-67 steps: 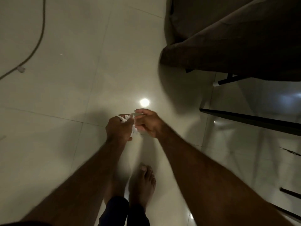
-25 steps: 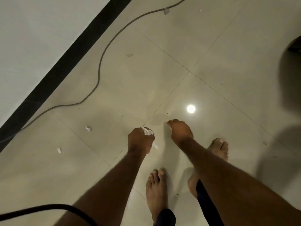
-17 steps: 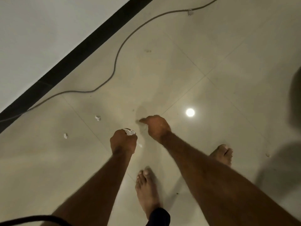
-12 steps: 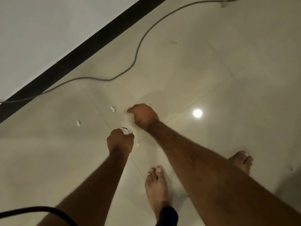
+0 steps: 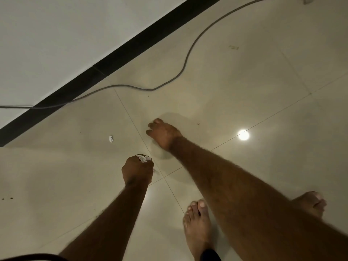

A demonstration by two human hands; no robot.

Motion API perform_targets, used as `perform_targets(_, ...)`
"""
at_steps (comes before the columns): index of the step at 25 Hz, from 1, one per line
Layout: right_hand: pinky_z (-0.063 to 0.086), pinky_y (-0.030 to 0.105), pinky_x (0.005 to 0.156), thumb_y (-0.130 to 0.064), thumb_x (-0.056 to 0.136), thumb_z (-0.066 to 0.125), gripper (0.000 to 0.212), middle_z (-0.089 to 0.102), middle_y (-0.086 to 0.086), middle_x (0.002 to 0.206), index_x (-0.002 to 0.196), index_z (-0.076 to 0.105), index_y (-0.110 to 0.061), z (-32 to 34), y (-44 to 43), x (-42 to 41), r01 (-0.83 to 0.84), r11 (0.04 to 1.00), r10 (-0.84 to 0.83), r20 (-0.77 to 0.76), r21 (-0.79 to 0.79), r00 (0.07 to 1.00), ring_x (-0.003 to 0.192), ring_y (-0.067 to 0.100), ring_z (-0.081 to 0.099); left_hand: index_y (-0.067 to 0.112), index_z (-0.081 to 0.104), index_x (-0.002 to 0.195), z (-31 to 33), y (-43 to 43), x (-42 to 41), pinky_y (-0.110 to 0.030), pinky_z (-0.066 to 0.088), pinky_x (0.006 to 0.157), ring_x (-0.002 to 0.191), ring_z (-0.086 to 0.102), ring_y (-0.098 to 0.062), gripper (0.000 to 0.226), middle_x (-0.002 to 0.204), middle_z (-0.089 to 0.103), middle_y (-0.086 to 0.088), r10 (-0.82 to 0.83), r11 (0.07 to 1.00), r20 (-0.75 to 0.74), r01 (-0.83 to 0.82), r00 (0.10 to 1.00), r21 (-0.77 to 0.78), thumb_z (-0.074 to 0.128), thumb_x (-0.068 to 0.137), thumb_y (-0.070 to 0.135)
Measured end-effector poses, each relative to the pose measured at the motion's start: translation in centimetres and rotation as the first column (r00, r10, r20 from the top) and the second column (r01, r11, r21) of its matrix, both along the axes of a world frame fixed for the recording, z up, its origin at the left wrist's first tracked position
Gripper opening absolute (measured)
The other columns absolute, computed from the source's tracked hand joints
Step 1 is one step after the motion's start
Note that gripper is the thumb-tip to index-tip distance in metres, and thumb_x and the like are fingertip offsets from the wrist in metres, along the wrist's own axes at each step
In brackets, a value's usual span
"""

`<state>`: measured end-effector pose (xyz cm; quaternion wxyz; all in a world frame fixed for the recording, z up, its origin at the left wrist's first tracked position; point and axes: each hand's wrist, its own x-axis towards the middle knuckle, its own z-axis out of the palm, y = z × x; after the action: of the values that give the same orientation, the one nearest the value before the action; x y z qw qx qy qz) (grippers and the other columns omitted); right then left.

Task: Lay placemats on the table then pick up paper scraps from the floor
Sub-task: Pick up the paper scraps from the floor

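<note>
Glossy floor tiles [image 5: 244, 76] fill my view; my left hand [image 5: 137, 171] fists crumpled scraps [image 5: 144, 158], while my right hand [image 5: 163, 134], fingers curled and seemingly empty, reaches near the loose scrap [image 5: 111, 139].

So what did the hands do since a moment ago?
The right hand reached forward and left, down to the floor where one paper scrap lay; that scrap no longer shows, perhaps under the fingers. The left hand kept its fist around the crumpled paper. The other scrap stayed on the floor.

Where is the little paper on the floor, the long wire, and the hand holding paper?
paper scrap [image 5: 111, 139], head view, its middle.
wire [image 5: 185, 62], head view, mid-curve.
left hand [image 5: 137, 169], head view, back of fist.
</note>
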<state>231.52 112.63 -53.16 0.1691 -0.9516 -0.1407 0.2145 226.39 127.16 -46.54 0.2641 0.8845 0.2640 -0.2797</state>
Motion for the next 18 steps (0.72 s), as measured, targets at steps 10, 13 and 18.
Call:
perform_targets(10,0.051,0.03,0.086,-0.005,0.087,0.06,0.023,0.074,0.009,0.102,0.105,0.074,-0.01,-0.5,-3.0,-8.8,0.556,0.743,-0.506,-0.232,0.373,0.831,0.099,0.025,0.067,0.023,0.069,0.069,1.6,-5.6,-0.4,-0.05,0.065,0.056,0.051,0.07,-0.027,0.018,0.063,0.07,0.0,-0.052,0.998,0.018,0.052,0.998,-0.023,0.076,0.085,0.019)
perform_targets(13,0.052,0.016,0.082,0.005,0.077,0.064,0.036,0.078,0.005,0.094,0.107,0.077,-0.01,3.1,-7.8,-13.4,0.858,0.25,-0.766,-0.45,0.449,0.459,0.081,0.005,0.069,0.023,0.071,0.07,4.5,-11.1,-2.5,-0.053,0.063,0.053,0.053,0.069,-0.024,0.016,0.067,0.071,-0.001,-0.062,0.994,-0.001,0.062,0.998,-0.089,0.078,0.082,0.017)
perform_targets(18,0.053,0.015,0.076,0.005,0.076,0.059,0.043,0.076,0.001,0.08,0.112,0.074,-0.014,9.3,-14.3,-16.8,0.922,-0.007,-0.799,-0.557,0.387,0.228,0.071,0.008,0.068,0.026,0.071,0.068,8.6,-21.3,-5.0,-0.048,0.063,0.049,0.058,0.071,-0.02,0.018,0.068,0.072,0.005,-0.181,0.968,-0.031,0.173,0.983,-0.18,0.085,0.078,0.022)
